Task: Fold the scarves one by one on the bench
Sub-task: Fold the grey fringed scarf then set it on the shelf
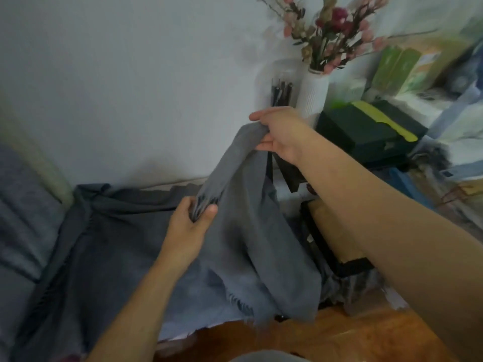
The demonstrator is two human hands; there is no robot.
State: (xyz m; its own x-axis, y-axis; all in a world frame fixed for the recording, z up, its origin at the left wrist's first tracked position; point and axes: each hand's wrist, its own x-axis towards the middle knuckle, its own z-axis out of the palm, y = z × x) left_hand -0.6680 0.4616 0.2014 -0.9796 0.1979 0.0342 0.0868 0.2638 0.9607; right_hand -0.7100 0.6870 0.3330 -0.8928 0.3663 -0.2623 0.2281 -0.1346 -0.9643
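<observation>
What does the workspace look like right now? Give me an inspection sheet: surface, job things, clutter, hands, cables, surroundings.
Surface: bench almost wholly covered by cloth; only a pale strip shows by the wall.
Job's things: grey scarf lifted, unfolded, fringed end hanging low; darker grey cloth spread flat beneath it.
Clutter: dark box with yellow-green strip, white vase of flowers, clear jar of dark sticks, all at right beyond the bench.
Hands: left hand grips the scarf's fringed edge; right hand pinches it higher up.
Cables: nothing seen.
Surroundings: white wall behind, wooden floor below; blurred items far right.
</observation>
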